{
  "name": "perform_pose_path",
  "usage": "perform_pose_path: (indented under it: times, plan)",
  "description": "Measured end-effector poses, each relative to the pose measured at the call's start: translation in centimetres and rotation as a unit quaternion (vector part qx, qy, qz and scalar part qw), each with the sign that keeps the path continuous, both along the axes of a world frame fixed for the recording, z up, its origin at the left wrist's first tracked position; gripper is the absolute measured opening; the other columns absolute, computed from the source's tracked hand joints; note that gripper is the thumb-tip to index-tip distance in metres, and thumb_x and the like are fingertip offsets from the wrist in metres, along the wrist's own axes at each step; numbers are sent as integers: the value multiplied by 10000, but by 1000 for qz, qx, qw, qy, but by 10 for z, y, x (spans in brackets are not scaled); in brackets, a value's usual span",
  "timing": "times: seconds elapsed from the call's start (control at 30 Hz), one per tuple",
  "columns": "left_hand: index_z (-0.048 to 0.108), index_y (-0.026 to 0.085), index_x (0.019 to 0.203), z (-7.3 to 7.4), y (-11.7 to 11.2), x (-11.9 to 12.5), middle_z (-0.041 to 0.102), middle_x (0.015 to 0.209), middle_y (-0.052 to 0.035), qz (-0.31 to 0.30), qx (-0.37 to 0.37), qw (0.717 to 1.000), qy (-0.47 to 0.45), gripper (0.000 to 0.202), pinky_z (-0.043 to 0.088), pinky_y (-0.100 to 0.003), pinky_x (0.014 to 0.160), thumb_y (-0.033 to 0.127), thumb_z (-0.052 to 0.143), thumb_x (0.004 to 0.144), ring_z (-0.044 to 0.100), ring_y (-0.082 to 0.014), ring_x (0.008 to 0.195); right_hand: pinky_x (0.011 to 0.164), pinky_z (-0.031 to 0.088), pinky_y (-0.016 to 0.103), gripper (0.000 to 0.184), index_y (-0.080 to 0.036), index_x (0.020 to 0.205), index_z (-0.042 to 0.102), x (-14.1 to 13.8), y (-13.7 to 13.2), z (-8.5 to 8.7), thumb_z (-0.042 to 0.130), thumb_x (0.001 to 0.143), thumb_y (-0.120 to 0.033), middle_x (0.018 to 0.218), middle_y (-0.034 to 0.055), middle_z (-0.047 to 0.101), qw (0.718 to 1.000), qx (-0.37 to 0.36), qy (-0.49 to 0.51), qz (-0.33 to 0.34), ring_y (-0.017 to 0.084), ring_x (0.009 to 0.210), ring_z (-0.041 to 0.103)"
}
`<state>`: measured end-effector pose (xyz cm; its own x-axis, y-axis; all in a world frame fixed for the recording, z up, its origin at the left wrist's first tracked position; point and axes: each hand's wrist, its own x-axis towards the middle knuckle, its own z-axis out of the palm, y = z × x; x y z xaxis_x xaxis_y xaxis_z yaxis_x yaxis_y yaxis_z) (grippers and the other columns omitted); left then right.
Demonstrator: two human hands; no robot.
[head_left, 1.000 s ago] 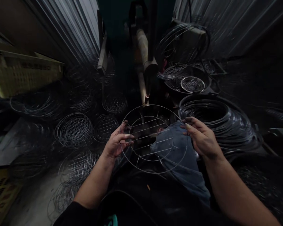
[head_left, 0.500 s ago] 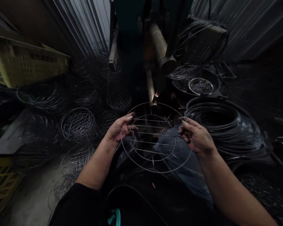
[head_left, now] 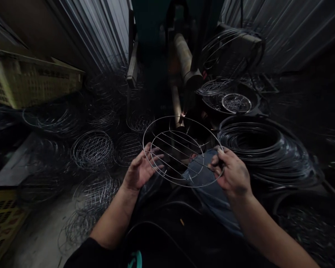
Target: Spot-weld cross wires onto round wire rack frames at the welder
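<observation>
A round wire rack (head_left: pixel 175 172) with an outer ring, an inner ring and several parallel bars is held up in front of me, tilted. My right hand (head_left: pixel 231 169) pinches its outer ring at the right edge. On the other side my left hand (head_left: pixel 143 167) is spread with fingers apart, its fingertips behind or against the left part of the rack; whether they touch it I cannot tell. Just beyond the rack's far edge are the metal electrode bars of a machine, a thick upper cylinder (head_left: pixel 184 59) and a thinner lower rod (head_left: pixel 176 106).
Stacks of wire racks (head_left: pixel 93 150) lie on the left, near a yellow crate (head_left: pixel 41 80). To the right stand a large coil of wire (head_left: pixel 268 149), a bowl of small metal pieces (head_left: pixel 236 103) and a dark container of bits (head_left: pixel 309 227).
My left hand has let go of the rack's rim and opened, palm turned up. The rack has turned and tilted in my right hand, which still grips its edge.
</observation>
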<state>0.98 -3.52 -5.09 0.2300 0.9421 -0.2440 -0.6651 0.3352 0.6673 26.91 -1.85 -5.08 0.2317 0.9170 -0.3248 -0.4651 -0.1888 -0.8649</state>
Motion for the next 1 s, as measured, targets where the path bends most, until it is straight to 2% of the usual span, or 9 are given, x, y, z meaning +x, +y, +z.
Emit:
perform_pose_path:
  times: [0.17, 0.3, 0.47, 0.57, 0.63, 0.73, 0.83, 0.93, 1.0]
  plan:
    - [400, 318, 1354, 3, -22, 25, 437, 1381, -85, 27, 17, 999, 9, 866, 542, -412, 817, 345, 821, 597, 547, -298, 1156, 381, 319, 136, 317, -190, 855, 568, -10, -20, 7, 755, 651, -345, 553, -44, 558, 999, 10, 13, -34, 64, 457, 457]
    - [341, 325, 1356, 13, -26, 41, 480, 1290, -81, 61, 4, 997, 50, 873, 542, -348, 758, 272, 805, 619, 636, -255, 1020, 410, 357, 145, 311, -209, 918, 563, -13, -34, 15, 736, 698, -346, 595, -44, 570, 998, 35, 8, -60, 77, 501, 500]
    - [456, 236, 1168, 39, -4, 38, 537, 1181, -67, 101, 3, 993, 61, 556, 533, -288, 667, 357, 744, 708, 686, -220, 864, 494, 480, 244, 328, -241, 1027, 538, -13, -46, 26, 678, 780, -407, 690, -14, 639, 996, 87, -21, -3, 123, 529, 574]
    - [492, 208, 1120, 51, 18, 28, 553, 1194, -70, 76, 19, 995, 53, 471, 541, -298, 677, 336, 712, 724, 688, -233, 875, 666, 566, 367, 379, -270, 1106, 534, -12, -54, 30, 694, 779, -375, 798, 11, 689, 992, 120, -25, 40, 182, 652, 670]
    - [518, 187, 1118, 53, 33, 22, 576, 1182, -80, 56, 7, 997, 49, 402, 544, -312, 676, 324, 657, 766, 689, -234, 859, 753, 572, 436, 428, -279, 1122, 566, -9, -54, 29, 738, 734, -335, 863, 33, 709, 988, 144, -17, 57, 231, 770, 703]
    - [557, 163, 1116, 48, 52, 16, 613, 1135, -92, 37, -21, 998, 39, 351, 543, -336, 660, 338, 580, 813, 688, -241, 830, 681, 577, 416, 275, -229, 933, 667, 4, -32, 19, 751, 690, -325, 766, 43, 695, 991, 134, -4, -1, 225, 713, 687]
    - [579, 162, 1147, 43, 63, 14, 623, 1152, -100, 25, -18, 999, 26, 383, 537, -349, 665, 351, 557, 814, 679, -238, 813, 493, 497, 268, 200, -185, 765, 667, 20, 20, 0, 764, 614, -273, 581, -4, 613, 990, 78, -3, -114, 137, 529, 586]
    - [592, 162, 1168, 42, 68, 14, 614, 1182, -104, 27, -13, 999, 28, 409, 528, -343, 658, 357, 556, 810, 669, -228, 794, 464, 440, 208, 274, -157, 768, 670, 25, 80, -16, 803, 543, -239, 600, -15, 628, 993, 66, -38, -85, 91, 491, 550]
    - [599, 160, 1177, 45, 69, 13, 602, 1209, -112, 33, -11, 999, 39, 418, 525, -337, 656, 360, 554, 813, 664, -221, 793, 464, 430, 197, 325, -157, 800, 672, 18, 111, -17, 827, 537, -270, 644, -18, 648, 996, 83, -25, -17, 78, 491, 548]
